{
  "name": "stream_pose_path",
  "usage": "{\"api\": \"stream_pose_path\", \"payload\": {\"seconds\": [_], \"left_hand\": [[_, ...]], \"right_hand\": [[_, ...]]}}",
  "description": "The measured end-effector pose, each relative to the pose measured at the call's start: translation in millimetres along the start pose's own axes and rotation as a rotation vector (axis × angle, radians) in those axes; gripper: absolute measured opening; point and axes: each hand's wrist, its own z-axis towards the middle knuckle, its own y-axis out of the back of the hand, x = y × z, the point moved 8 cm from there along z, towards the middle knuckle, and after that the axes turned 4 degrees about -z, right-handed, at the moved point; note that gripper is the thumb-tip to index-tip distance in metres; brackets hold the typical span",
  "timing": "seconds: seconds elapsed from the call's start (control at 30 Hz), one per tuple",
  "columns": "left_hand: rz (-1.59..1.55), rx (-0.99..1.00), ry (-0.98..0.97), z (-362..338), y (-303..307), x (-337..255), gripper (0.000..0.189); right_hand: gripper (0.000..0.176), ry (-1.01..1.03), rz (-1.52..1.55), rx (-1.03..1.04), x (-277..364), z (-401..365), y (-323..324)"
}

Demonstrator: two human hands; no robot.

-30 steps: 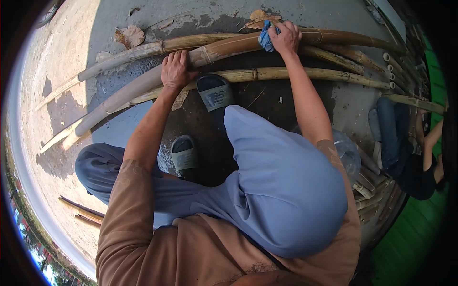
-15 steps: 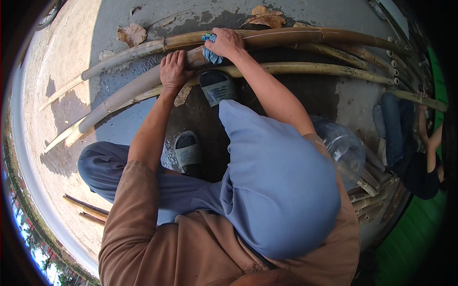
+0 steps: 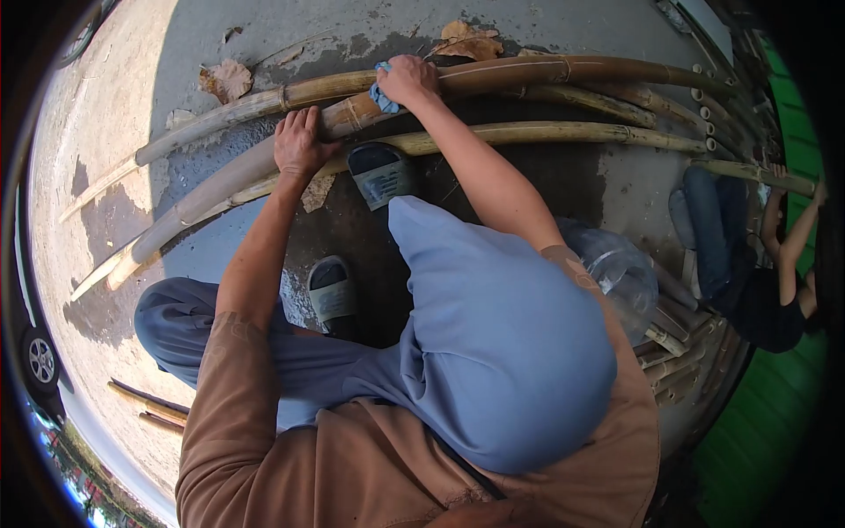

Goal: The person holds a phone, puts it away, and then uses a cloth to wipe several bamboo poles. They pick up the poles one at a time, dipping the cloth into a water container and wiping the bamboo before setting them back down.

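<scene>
Right hand (image 3: pixel 409 79), arm stretched far, presses a blue cloth (image 3: pixel 381 95) on the bamboo pole (image 3: pixel 220 180); left hand (image 3: pixel 297 141) lies flat, fingers spread, gripping it.

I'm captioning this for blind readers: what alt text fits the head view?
A squatting person presses a blue cloth against a thick bamboo pole with the right hand, the left hand resting on the same pole. More poles lie on concrete; another person sits at right.
</scene>
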Motion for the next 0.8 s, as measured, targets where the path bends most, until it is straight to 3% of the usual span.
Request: {"api": "stream_pose_path", "payload": {"seconds": [0.03, 0.07, 0.17, 0.2, 0.23, 0.27, 0.3, 0.37, 0.4, 0.43, 0.53, 0.63, 0.73, 0.8], "left_hand": [[-0.014, -0.014, -0.011, 0, -1, 0, 0.081], [-0.011, 0.017, 0.004, 0, 0, 0, 0.081], [-0.022, 0.128, 0.047, 5, 2, 6, 0.083], [-0.030, 0.170, 0.048, 8, 0, 9, 0.083], [-0.039, 0.204, 0.055, 13, -2, 12, 0.082], [-0.049, 0.236, 0.066, 16, -4, 15, 0.081], [-0.049, 0.244, 0.066, 18, -3, 15, 0.081], [-0.046, 0.264, 0.067, 21, -4, 16, 0.081], [-0.036, 0.292, 0.085, 22, -4, 16, 0.082], [-0.028, 0.324, 0.101, 25, -3, 15, 0.082], [-0.032, 0.368, 0.099, 32, -6, 18, 0.079], [-0.019, 0.510, 0.119, 37, -7, 20, 0.076], [-0.022, 0.572, 0.141, 38, -5, 18, 0.081], [-0.035, 0.488, 0.057, 39, -8, 24, 0.078]], "right_hand": [[0.035, 0.035, 0.033, 0.110, 30, -8, -13], [0.035, 0.054, 0.063, 0.074, 42, -13, -14], [0.032, -0.061, 0.070, -0.007, 3, -12, 13], [0.032, -0.077, 0.008, -0.071, -26, -4, 30], [0.032, -0.079, -0.085, -0.283, -66, 3, 49], [0.032, -0.169, -0.171, -0.219, -111, 13, 69], [0.035, -0.245, -0.245, -0.406, -182, 31, 67], [0.034, -0.396, -0.235, -0.402, -294, 55, 94], [0.032, -0.332, -0.308, -0.512, -315, 51, 112], [0.029, -0.310, -0.327, -0.470, -319, 48, 118], [0.025, -0.244, -0.184, -0.529, -229, 17, 119], [0.020, 0.025, -0.109, -0.477, -91, -10, 66], [0.040, 0.159, -0.006, -0.289, 33, -38, 38], [0.038, 0.226, -0.010, -0.240, 58, -48, 31]]}}
